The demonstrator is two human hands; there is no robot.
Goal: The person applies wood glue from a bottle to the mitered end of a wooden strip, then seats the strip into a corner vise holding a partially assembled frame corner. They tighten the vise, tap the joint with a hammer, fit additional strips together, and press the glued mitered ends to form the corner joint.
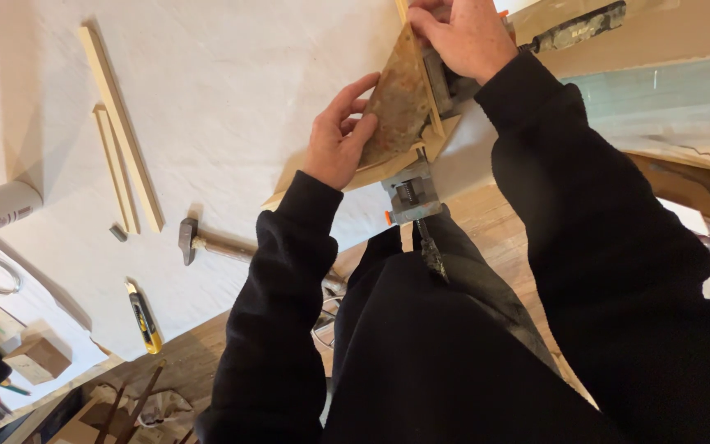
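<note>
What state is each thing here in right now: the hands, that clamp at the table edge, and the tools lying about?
left hand: open, fingers flat against the rusty triangular plate.
right hand: pressing down on the corner clamp.
corner clamp: fixed at the table edge, wooden strips in it.
hammer: lying flat, untouched.
utility knife: lying flat; blade not discernible.
loose wooden strips: lying side by side.

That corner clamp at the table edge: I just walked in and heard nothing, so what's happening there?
A person in black sleeves works at a white table. The left hand presses on a rusty triangular plate set in the corner clamp; the right hand grips the clamp's far end. A hammer, utility knife and wooden strips lie aside.
</note>
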